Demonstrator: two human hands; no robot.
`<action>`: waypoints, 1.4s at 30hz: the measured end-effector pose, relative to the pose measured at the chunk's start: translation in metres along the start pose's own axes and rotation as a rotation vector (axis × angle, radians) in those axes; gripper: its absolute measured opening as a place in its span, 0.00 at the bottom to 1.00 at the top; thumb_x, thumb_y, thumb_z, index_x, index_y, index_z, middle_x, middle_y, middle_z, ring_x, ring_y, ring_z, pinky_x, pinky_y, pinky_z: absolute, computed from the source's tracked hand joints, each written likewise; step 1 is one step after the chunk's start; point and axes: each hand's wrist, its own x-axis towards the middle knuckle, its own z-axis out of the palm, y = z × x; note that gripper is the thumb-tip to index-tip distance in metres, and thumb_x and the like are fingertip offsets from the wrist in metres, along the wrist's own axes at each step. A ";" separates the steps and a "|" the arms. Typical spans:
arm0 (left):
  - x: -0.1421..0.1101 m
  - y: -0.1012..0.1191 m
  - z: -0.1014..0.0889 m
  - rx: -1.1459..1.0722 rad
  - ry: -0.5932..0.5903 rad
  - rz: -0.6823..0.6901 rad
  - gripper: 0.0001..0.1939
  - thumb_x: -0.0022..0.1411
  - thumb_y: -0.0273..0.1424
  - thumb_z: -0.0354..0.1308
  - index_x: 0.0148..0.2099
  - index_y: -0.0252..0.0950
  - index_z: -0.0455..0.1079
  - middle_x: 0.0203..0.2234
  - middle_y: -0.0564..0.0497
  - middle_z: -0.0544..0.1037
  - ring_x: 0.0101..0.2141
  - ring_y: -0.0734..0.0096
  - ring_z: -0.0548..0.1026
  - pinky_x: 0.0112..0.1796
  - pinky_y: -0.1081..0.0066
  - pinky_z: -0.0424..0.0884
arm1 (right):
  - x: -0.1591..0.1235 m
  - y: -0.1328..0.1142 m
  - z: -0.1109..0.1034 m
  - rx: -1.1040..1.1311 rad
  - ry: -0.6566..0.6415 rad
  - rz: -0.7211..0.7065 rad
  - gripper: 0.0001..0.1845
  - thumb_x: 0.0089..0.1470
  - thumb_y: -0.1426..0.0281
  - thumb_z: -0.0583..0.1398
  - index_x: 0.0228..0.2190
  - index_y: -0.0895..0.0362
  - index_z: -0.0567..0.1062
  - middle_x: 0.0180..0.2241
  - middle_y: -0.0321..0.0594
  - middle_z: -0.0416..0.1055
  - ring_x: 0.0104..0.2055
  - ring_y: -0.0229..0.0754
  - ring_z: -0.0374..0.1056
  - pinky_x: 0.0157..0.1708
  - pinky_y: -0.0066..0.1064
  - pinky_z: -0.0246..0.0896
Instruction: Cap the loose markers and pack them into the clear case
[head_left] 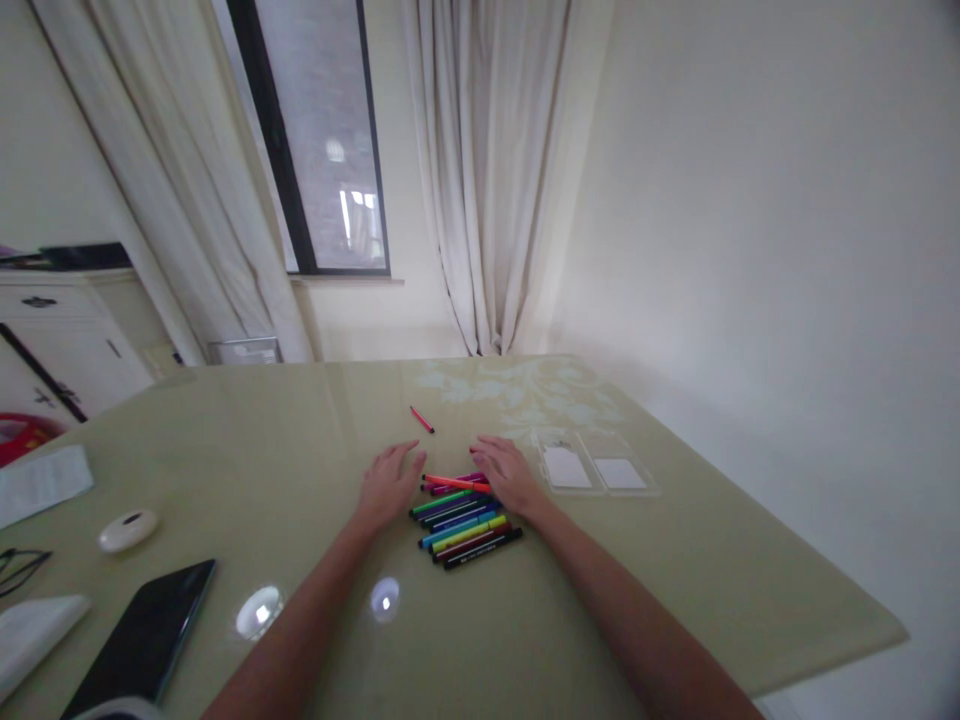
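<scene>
Several felt-tip markers lie roughly side by side on the table, from a black marker (484, 549) nearest me through yellow, blue and green to an orange-red marker (454, 483) at the far end. My left hand (388, 487) rests at their left ends, fingers stretched and apart, holding nothing. Over the right ends of the far markers is my right hand (508, 474), its fingers extended toward the left. A small red spot shows by its fingertips; I cannot make out what it is. One red marker (422, 419) lies alone beyond both hands.
Right of my right hand lies an open clear plastic case (598, 490) with white inserts. On the left are a dark tablet or phone (142, 640), a white oval device (127, 531), a white object (34, 635) and a paper sheet (45, 482). A wall borders the table's right side.
</scene>
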 end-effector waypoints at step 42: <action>-0.038 0.000 -0.045 -0.433 0.128 0.154 0.17 0.66 0.48 0.58 0.44 0.41 0.77 0.39 0.48 0.84 0.39 0.61 0.80 0.42 0.63 0.77 | -0.016 -0.047 -0.012 0.714 0.217 0.241 0.10 0.51 0.62 0.70 0.34 0.54 0.82 0.34 0.41 0.81 0.37 0.46 0.77 0.43 0.39 0.74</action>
